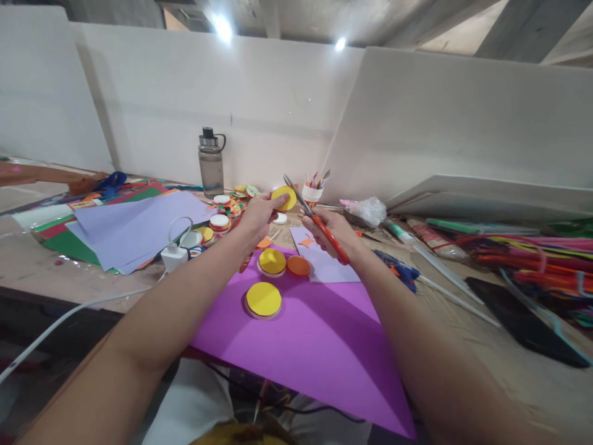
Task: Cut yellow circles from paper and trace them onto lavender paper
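Note:
My left hand [260,213] pinches a round yellow paper disc [288,196] by its near side, raised above the table. In my right hand [336,230] is a pair of scissors [328,237] with red handles; its blades point up and left, beside the disc's right edge. Whether the blades touch the disc, I cannot tell. Below my hands lies a purple sheet [296,334]. Two yellow-topped discs [264,299] and an orange disc [299,266] rest on it. A pale lilac sheet [334,272] with an orange scrap on it lies behind, on the right.
A water bottle [211,167] and a cup of pens [312,193] stand at the back. Coloured sheets [134,225] and a white plug with cable [175,256] lie left. A blue glue gun [401,271], a black phone-like slab [523,318] and pipe cleaners [519,253] lie right.

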Demonstrator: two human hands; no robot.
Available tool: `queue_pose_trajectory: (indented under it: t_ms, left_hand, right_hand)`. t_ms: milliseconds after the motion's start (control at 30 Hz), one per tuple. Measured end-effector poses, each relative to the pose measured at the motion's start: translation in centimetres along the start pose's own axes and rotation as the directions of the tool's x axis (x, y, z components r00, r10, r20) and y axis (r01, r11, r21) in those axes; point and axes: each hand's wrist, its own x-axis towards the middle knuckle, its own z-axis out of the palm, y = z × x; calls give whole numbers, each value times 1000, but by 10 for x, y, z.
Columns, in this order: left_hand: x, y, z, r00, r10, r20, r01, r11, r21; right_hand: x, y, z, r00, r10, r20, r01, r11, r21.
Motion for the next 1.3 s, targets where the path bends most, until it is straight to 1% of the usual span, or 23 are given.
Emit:
queue_pose_trajectory:
  t_ms: [133, 267, 367, 467, 600, 733, 867, 933, 1100, 1300]
  left_hand:
    - [2, 1, -3, 1000, -12, 18, 11, 999, 42]
    - [4, -1, -6, 998, 13, 69, -22, 992, 125]
    - [4, -4, -6, 995, 9, 103, -26, 986, 164]
    - [4, -5, -4, 994, -3, 113, -16, 986, 165]
    - [3, -5, -2, 993, -29, 113, 11, 988, 157]
    - [4, -3, -3, 993, -25, 117, 5, 986, 167]
    - [3, -1, -4, 997, -52, 61, 41, 985, 170]
    - [3, 0, -3, 997, -60, 49, 50, 982, 183]
    - [4, 0, -4, 996, -71, 52, 58, 973, 225]
    - [7, -2, -7, 992, -114, 60, 100, 975, 199]
  right_hand:
    - [1, 3, -7, 999, 3, 35, 0, 997, -73]
    - [1, 5, -14, 997, -39, 71, 48, 990, -134]
    - [2, 9, -15, 994, -67, 88, 81, 982, -171]
    - [3, 14, -13, 994, -66, 92, 82, 981, -177]
    - [4, 18, -11, 995, -67, 70, 79, 982, -172]
    - [3, 15, -11, 996, -55, 64, 65, 984, -168]
    - [2, 10, -13, 997, -37, 63, 47, 985, -164]
    - [2, 9, -14, 997, -40, 70, 51, 984, -170]
    - [1, 10, -14, 996, -49, 71, 61, 981, -182]
    - [0, 8, -13, 997, 1, 75, 12, 985, -171]
